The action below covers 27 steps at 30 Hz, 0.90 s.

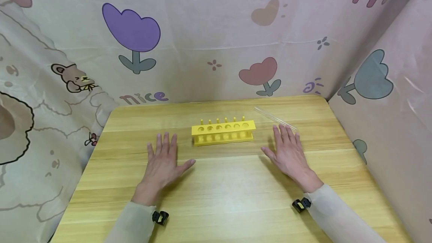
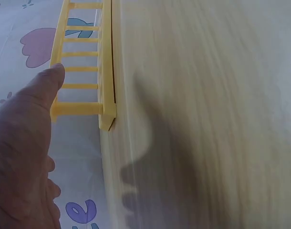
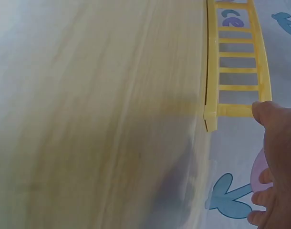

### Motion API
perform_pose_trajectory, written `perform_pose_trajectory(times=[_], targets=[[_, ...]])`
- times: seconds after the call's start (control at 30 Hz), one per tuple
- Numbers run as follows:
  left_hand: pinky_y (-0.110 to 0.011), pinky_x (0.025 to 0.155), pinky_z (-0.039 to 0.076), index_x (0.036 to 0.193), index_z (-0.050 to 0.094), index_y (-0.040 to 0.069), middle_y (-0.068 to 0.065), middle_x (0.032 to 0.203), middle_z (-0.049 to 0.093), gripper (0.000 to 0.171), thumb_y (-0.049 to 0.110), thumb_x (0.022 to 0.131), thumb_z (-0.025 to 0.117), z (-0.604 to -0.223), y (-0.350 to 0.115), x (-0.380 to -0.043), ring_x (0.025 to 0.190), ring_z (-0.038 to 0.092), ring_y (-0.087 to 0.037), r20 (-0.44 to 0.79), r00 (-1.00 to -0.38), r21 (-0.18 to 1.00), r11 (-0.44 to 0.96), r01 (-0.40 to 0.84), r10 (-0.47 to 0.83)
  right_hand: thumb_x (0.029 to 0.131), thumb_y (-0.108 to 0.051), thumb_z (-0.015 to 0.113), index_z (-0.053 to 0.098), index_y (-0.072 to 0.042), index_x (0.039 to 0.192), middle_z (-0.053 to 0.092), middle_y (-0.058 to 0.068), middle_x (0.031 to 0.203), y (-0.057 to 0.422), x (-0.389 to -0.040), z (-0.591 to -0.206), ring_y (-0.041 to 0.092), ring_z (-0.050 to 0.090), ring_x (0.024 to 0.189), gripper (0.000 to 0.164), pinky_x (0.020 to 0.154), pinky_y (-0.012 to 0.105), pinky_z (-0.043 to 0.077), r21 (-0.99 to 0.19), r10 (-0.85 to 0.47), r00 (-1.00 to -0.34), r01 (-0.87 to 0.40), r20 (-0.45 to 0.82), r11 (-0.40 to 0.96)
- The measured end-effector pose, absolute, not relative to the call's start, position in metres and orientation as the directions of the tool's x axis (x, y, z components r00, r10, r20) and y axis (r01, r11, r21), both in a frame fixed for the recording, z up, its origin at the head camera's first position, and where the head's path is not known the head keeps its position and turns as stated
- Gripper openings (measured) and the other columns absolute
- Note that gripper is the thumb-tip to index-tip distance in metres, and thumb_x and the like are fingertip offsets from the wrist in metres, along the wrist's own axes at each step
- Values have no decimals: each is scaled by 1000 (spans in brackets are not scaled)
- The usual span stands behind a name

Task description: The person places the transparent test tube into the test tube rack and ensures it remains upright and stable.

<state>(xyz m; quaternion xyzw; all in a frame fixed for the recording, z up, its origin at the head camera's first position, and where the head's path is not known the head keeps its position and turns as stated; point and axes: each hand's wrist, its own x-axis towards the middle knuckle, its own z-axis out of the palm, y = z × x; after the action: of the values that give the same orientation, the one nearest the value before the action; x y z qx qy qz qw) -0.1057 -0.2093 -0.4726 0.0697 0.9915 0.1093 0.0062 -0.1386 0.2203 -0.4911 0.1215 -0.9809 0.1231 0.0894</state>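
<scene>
A yellow test tube rack (image 1: 223, 132) with a row of round holes and several upright pegs along its back stands towards the far side of the table. To its left, my left hand (image 1: 163, 164) is held palm down with fingers straight and thumb spread towards the rack, holding nothing. My right hand (image 1: 288, 155) has the same flat pose on the rack's right, its fingers straight. Just beyond those fingertips lie thin clear glass rods or tubes (image 1: 270, 116); their exact kind is hard to tell. In both wrist views the rack (image 2: 106, 62) (image 3: 212, 67) appears sideways, apart from each hand.
The wooden table (image 1: 216, 198) fills the lower view. A patterned curtain (image 1: 202, 29) hangs behind its far edge and along both sides. Each sleeve has a small black wrist camera (image 1: 160, 218) at its cuff.
</scene>
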Motion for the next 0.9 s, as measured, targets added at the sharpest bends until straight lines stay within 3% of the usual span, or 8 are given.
perform_pose_trajectory(times=[0.27,0.5,0.9], targets=[[-66,131,0,169,10,3,-25,175,0,118,83,93,50,-467,-198,-120,163,-3,-46,22,-986,264,950,167,167,104,-52,61,30,6,162,31,33,166,216,-145,-488,53,29,154,88,124,74,22,-232,-220,-950,-270,220,935],[-59,132,-2,169,7,4,-21,176,-3,113,81,96,47,-463,-185,-134,164,-3,-42,18,-981,278,941,191,194,105,-49,60,30,9,161,35,34,163,211,-154,-489,52,34,152,86,124,71,25,-253,-215,-951,-268,220,929],[-59,133,2,168,11,0,-22,176,4,93,62,107,45,-459,-168,-159,164,0,-39,33,-967,248,935,254,254,104,-41,64,33,12,158,42,36,158,211,-173,-487,52,41,147,82,124,68,30,-237,-223,-942,-283,249,930]])
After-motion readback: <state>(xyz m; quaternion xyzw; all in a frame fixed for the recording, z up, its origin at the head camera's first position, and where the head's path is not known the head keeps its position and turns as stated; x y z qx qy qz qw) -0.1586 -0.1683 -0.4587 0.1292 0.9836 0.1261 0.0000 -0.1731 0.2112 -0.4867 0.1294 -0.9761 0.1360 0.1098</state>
